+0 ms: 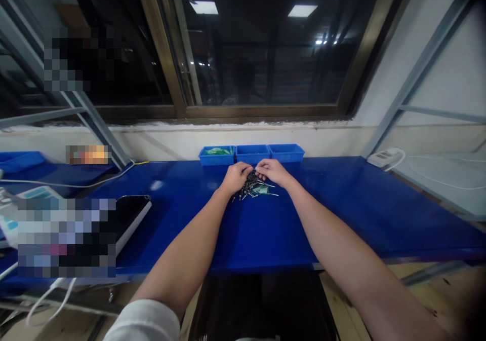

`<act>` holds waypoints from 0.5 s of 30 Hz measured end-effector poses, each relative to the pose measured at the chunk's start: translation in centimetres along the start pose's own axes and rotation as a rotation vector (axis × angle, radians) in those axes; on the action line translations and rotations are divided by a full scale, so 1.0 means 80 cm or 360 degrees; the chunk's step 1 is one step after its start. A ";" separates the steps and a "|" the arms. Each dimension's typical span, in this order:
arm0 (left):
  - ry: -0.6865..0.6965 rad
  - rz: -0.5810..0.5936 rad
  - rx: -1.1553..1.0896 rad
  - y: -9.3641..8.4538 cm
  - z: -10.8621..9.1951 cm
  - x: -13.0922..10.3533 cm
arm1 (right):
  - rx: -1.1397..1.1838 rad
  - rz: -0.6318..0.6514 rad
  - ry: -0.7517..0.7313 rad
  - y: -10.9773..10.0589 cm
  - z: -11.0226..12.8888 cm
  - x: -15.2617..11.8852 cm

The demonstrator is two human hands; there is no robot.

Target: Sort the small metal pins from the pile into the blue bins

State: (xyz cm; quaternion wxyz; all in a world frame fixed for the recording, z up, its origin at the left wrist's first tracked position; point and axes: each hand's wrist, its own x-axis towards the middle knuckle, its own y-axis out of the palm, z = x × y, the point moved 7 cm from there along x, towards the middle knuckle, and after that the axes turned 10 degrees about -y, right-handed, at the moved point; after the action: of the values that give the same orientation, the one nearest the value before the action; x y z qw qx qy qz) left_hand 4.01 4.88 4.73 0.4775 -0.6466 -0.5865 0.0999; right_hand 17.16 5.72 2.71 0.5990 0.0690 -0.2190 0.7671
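A pile of thin dark rods with silvery tips (250, 186) lies on the blue table, and a pale green piece (261, 189) shows among them. Over the far side of this pile, my left hand (238, 175) has its thumb and fingers pinched together. My right hand (272, 171) is close beside it, fingertips also pinched and almost meeting those of the left. Whatever is between the fingertips is too small to make out.
Three blue bins stand against the wall: the left bin (201, 157) with green material inside, the middle bin (252, 157), and the right bin (286, 157). A power strip (386, 157) sits at the right corner. A black-topped white device (132, 224) occupies the left side.
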 end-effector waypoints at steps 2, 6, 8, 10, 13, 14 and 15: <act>-0.0011 -0.0006 -0.0029 -0.001 0.001 0.000 | 0.0233 -0.0038 -0.0028 -0.001 0.001 0.000; -0.0010 0.0017 -0.0016 0.003 0.003 0.000 | 0.0415 -0.0146 -0.0032 -0.008 -0.001 0.001; -0.0034 -0.0001 0.0005 0.004 0.006 0.000 | 0.0299 -0.0260 -0.0068 -0.018 -0.002 0.003; -0.0107 -0.0030 0.0054 0.004 0.013 0.001 | 0.0040 -0.0397 -0.0118 -0.032 -0.001 0.004; -0.0220 -0.0030 0.0166 0.006 0.021 0.002 | -0.0437 -0.0592 -0.0153 -0.054 0.000 0.003; -0.0242 -0.0019 0.0202 0.006 0.023 0.002 | -0.0567 -0.0642 -0.0151 -0.061 -0.001 0.003; -0.0252 -0.0008 0.0232 0.007 0.023 0.001 | -0.0671 -0.0682 -0.0146 -0.067 -0.002 0.003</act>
State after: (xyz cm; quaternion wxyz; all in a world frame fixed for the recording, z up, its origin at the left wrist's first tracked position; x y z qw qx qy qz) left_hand 3.14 5.97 3.40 0.4758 -0.5987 -0.6151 0.1919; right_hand 22.18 6.97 4.01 0.7378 0.0225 -0.3807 0.5569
